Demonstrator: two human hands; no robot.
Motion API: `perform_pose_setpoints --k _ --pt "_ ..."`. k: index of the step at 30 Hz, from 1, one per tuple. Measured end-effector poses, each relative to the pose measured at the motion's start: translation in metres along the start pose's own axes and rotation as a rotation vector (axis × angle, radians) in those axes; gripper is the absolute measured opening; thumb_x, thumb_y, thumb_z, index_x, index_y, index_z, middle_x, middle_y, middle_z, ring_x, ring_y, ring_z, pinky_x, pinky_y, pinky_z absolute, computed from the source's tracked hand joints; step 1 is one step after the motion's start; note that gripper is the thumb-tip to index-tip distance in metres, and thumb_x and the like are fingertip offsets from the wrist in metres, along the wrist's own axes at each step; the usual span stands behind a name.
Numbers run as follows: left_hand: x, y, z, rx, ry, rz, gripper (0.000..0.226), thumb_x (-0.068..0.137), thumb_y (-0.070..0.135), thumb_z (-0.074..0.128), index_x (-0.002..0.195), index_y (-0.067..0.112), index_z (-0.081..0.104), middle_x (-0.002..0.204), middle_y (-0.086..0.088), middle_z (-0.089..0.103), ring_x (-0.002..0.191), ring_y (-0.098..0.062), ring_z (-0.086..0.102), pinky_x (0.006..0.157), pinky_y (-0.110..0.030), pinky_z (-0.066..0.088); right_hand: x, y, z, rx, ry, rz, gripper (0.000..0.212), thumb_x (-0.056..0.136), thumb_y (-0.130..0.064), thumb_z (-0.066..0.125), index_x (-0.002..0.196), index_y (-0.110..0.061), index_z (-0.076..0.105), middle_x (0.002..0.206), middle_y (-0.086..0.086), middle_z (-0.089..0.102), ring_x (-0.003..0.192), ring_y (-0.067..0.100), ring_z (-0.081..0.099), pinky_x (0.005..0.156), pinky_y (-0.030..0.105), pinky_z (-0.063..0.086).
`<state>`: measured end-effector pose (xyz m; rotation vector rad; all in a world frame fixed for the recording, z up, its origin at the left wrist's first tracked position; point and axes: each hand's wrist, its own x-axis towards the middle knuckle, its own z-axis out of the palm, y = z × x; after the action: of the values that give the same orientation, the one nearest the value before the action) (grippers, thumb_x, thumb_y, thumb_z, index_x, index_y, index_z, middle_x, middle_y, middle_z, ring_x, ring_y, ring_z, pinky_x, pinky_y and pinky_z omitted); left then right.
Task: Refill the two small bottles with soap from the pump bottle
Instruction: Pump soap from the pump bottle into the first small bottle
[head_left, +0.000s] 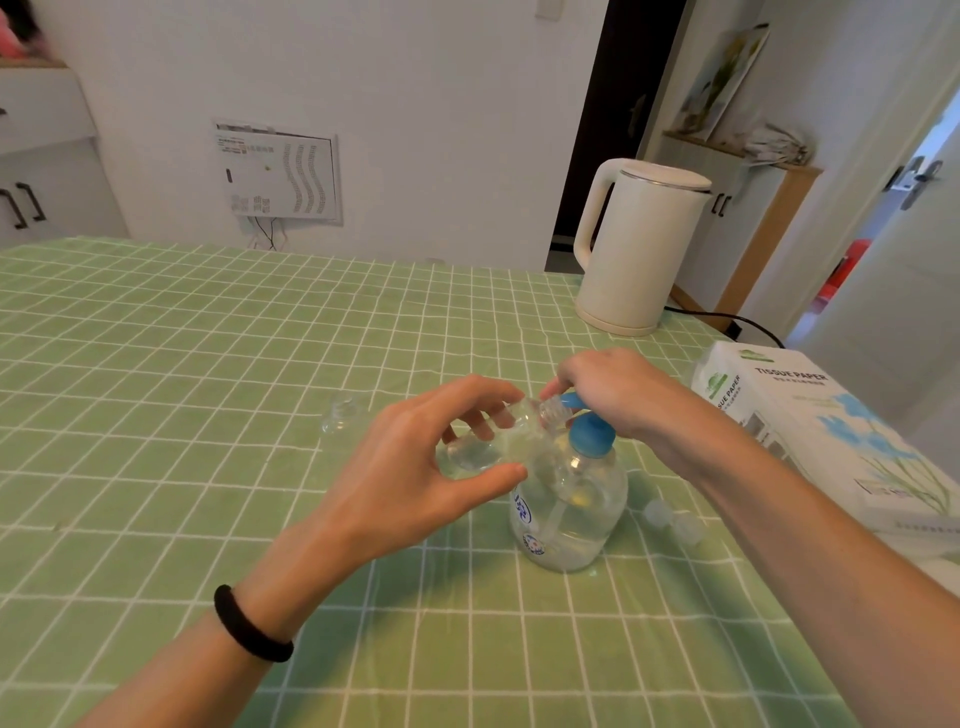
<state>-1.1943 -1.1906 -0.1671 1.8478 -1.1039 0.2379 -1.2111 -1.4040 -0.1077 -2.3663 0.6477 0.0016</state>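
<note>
A black band sits on the left wrist, closest of all. A bit further out, the other small bottle is alone on the table. It is see-through and hard to make out. Next comes the left hand. Its thumb and fingers are curled round a small bottle and hold it up off the table. This bottle lies almost on its side, with its bottom to the left and its open mouth to the right and a little higher. The mouth is right at the blue spout of the pump bottle, which stands on the table just below it and to the right. The right hand lies on top of the blue pump with its fingers bent over it, so it looks like the hand that will push down. The mouth should sit under the spout, or soap may drip. Two little caps lie just right of the pump bottle. Further right are a white kettle and a tissue box. The table has a green cloth with white squares. White walls and a dark doorway are behind.
</note>
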Motion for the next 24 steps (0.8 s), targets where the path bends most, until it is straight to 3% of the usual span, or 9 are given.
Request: perform_pose_setpoints --k 5,11,15,21,24 --pt "0.001 -0.002 -0.001 0.009 0.001 -0.005 0.05 0.084 0.048 0.075 0.128 0.026 0.067 0.11 0.019 0.072 0.099 -0.005 0.07 0.079 -0.03 0.057 -0.002 0.003 0.007 0.105 -0.014 0.028 0.034 0.092 -0.023 0.042 0.094 -0.017 0.075 0.067 -0.017 0.074 0.077 0.009 0.061 0.069 0.031 0.045" --pt "0.001 0.0 -0.001 0.01 0.004 0.0 0.05 0.084 0.049 0.074 0.127 0.026 0.067 0.109 0.021 0.072 0.099 -0.004 0.07 0.078 -0.032 0.058 -0.005 0.002 0.002 0.066 -0.016 -0.008 0.037 0.097 -0.023 0.043 0.104 -0.015 0.078 0.066 -0.018 0.064 0.068 0.005 0.056 0.056 0.021 0.041" --pt "0.001 0.0 -0.001 0.011 -0.003 0.005 0.05 0.084 0.05 0.073 0.129 0.028 0.066 0.11 0.021 0.072 0.099 -0.003 0.07 0.079 -0.028 0.058 -0.002 0.001 -0.001 0.085 0.029 0.009 0.035 0.094 -0.025 0.046 0.096 -0.02 0.081 0.066 -0.022 0.057 0.071 0.006 0.055 0.06 0.025 0.039" --pt "0.002 0.0 -0.002 0.034 -0.004 0.008 0.05 0.084 0.05 0.074 0.128 0.025 0.067 0.11 0.019 0.072 0.097 -0.001 0.069 0.078 -0.026 0.057 -0.006 0.003 0.006 0.188 -0.005 0.028 0.035 0.092 -0.022 0.045 0.099 -0.017 0.079 0.061 -0.016 0.07 0.079 0.007 0.065 0.067 0.029 0.046" --pt "0.001 0.002 -0.003 0.038 -0.006 0.004 0.049 0.084 0.049 0.074 0.127 0.026 0.068 0.109 0.02 0.072 0.097 -0.002 0.069 0.077 -0.029 0.058 -0.01 0.001 0.006 0.172 0.004 0.023 0.032 0.092 -0.023 0.049 0.097 -0.021 0.08 0.072 -0.015 0.067 0.083 0.013 0.067 0.073 0.032 0.051"
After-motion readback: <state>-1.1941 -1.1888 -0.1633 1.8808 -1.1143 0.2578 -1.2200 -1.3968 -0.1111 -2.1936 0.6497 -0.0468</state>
